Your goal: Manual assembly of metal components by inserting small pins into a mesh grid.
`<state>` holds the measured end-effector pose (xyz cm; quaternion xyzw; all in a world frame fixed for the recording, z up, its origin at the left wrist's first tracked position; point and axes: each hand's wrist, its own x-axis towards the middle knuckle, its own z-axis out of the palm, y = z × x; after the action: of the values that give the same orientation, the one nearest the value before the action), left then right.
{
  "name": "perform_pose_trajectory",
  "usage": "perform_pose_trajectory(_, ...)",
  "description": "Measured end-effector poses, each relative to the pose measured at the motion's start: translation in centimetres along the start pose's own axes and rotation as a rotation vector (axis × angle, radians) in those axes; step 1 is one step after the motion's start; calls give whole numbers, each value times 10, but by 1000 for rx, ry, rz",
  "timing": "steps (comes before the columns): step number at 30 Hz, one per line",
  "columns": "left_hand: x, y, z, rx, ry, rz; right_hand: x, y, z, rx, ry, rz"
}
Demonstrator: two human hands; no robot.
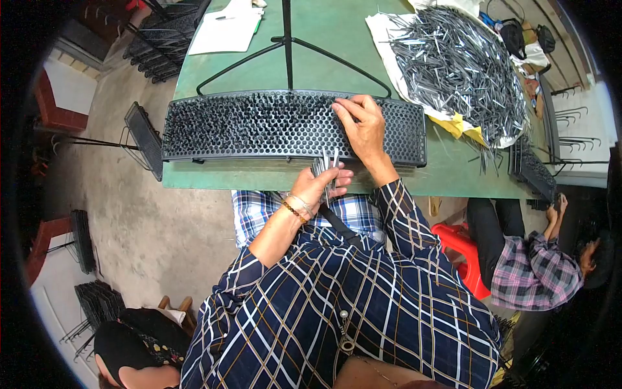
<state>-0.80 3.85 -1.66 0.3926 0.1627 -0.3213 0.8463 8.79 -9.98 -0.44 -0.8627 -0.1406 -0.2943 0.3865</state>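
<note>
A long black perforated rack lies across the near edge of the green table, its holes filled with dark upright pieces on the left and middle and bare toward the right. A black metal frame extends from its far side. My left hand, just off the rack's near edge, is closed around a bundle of thin grey metal strips. My right hand is over the rack, right of its middle, with thumb and fingertips pinched together at the holes. Whatever the pinch holds is too small to make out.
A large heap of similar strips lies on white sheeting at the table's right. White paper with a pen is at the far left. Similar racks stand on the floor at left. Two other people are nearby, beside a red stool.
</note>
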Motion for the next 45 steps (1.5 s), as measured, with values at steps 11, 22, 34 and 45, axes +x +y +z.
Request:
perform_pose_trajectory(11, 1, 0, 0, -8, 0, 2, -4, -1, -3, -13, 7, -23)
perform_pose_trajectory(22, 0, 1, 0, -2, -9, 5, -5, -4, -1, -59, 21, -38)
perform_pose_trajectory(34, -5, 10, 5, -57, 13, 161, -17, -30, -31, 407, -428, 456)
perform_pose_trajectory(45, -5, 3, 8, -79, 29, 198, -23, -33, -37, 601, -556, 641)
